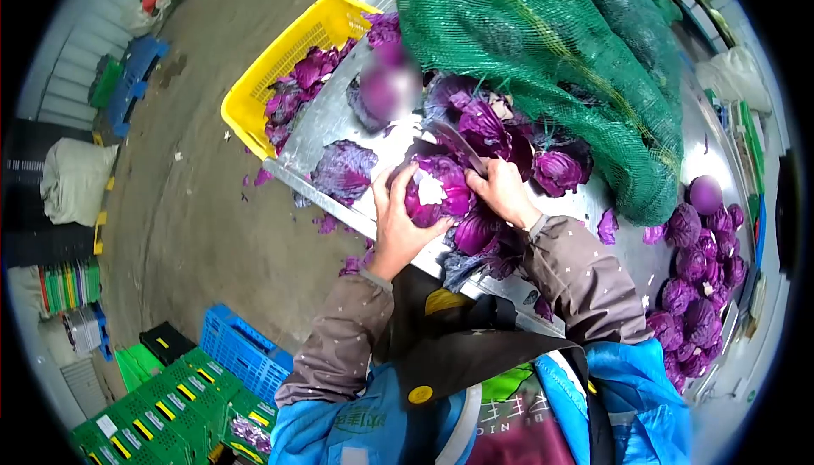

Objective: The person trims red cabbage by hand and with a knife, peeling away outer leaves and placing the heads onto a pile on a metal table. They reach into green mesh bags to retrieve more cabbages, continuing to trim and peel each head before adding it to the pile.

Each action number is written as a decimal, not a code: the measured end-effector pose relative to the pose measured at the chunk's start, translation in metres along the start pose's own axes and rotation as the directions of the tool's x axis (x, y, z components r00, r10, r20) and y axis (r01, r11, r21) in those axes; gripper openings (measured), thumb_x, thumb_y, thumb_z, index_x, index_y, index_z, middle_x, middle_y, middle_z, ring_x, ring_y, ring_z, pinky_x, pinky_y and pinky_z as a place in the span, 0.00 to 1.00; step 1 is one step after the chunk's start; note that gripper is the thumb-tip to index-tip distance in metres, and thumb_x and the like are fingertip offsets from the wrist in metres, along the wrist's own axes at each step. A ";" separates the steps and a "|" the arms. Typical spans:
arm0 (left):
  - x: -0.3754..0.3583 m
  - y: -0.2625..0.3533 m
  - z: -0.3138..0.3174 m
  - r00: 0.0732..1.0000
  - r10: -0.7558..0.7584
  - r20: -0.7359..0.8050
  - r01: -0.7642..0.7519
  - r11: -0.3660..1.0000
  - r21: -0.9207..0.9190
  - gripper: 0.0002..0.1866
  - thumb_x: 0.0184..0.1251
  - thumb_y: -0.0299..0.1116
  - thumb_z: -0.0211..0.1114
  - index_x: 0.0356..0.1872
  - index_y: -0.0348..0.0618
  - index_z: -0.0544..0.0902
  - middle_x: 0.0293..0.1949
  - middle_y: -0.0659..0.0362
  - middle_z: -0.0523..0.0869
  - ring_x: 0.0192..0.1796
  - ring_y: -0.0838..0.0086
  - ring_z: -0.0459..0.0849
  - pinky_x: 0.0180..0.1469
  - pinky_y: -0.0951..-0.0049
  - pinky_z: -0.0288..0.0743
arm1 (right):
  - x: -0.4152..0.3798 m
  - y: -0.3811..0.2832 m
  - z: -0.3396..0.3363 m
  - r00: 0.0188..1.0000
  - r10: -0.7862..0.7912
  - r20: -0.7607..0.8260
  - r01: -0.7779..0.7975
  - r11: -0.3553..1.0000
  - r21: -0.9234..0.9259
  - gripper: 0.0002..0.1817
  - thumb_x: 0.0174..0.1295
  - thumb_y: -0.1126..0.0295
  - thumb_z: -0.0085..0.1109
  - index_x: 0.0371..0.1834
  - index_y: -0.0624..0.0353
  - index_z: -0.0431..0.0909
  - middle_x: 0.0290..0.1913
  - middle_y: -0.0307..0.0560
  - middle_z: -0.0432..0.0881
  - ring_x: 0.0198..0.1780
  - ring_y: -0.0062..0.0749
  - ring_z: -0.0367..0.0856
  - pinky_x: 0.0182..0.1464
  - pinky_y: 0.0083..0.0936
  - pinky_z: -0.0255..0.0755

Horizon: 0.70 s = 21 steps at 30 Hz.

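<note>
A red cabbage (447,187) with a pale cut stem end rests in my left hand (398,219), whose fingers and thumb wrap its near side. My right hand (503,191) is closed round the handle of a knife (458,142). The blade points away from me, toward the upper left, just beyond the cabbage. Around them on the metal table (314,178) lie loose outer leaves (343,168) and more purple heads, among them a trimmed-looking cabbage (560,172) to the right. Part of the knife handle is hidden by my fingers.
A yellow crate (270,66) holding purple leaves stands at the table's far left edge. A green mesh sack (551,58) of cabbages covers the far side. Cabbage heads (697,321) are piled at the right. Green crates (161,410) and a blue crate (240,346) stand lower left.
</note>
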<state>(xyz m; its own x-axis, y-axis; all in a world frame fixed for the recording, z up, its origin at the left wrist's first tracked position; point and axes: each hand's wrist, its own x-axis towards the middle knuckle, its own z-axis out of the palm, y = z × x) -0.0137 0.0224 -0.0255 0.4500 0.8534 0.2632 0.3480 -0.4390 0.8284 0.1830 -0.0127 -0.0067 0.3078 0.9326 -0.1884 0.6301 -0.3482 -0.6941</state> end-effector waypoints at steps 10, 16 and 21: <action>0.005 0.007 -0.020 0.975 -0.199 0.099 0.202 0.979 -0.027 0.49 0.38 0.43 0.78 0.62 0.38 0.60 0.58 0.46 0.63 0.62 0.53 0.64 0.64 0.56 0.59 | -0.005 0.021 0.007 0.990 0.072 -0.117 -0.059 0.992 0.108 0.14 0.57 0.64 0.60 0.42 0.60 0.79 0.28 0.61 0.80 0.35 0.57 0.81 0.38 0.45 0.73; 0.057 0.030 -0.033 0.912 -0.049 0.407 -0.133 0.904 0.407 0.47 0.32 0.50 0.79 0.60 0.44 0.69 0.57 0.44 0.69 0.60 0.48 0.68 0.60 0.54 0.66 | -0.009 -0.027 0.002 0.995 -0.002 -0.100 0.010 0.997 0.074 0.12 0.56 0.65 0.59 0.39 0.61 0.77 0.29 0.60 0.81 0.36 0.57 0.80 0.40 0.46 0.73; 0.076 -0.005 -0.067 0.888 -0.196 0.415 0.105 0.967 0.232 0.44 0.36 0.52 0.78 0.59 0.46 0.71 0.52 0.44 0.74 0.55 0.52 0.75 0.58 0.59 0.69 | -0.005 0.018 -0.001 0.976 0.102 -0.193 -0.097 0.995 0.033 0.13 0.56 0.64 0.58 0.38 0.62 0.76 0.29 0.62 0.80 0.36 0.60 0.79 0.39 0.47 0.71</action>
<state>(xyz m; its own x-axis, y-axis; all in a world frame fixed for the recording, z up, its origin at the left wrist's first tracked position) -0.0367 0.1086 0.0234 0.6731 0.7273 -0.1341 0.5748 -0.4003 0.7137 0.1937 -0.0237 -0.0175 0.5023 0.8563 -0.1200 0.5733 -0.4337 -0.6951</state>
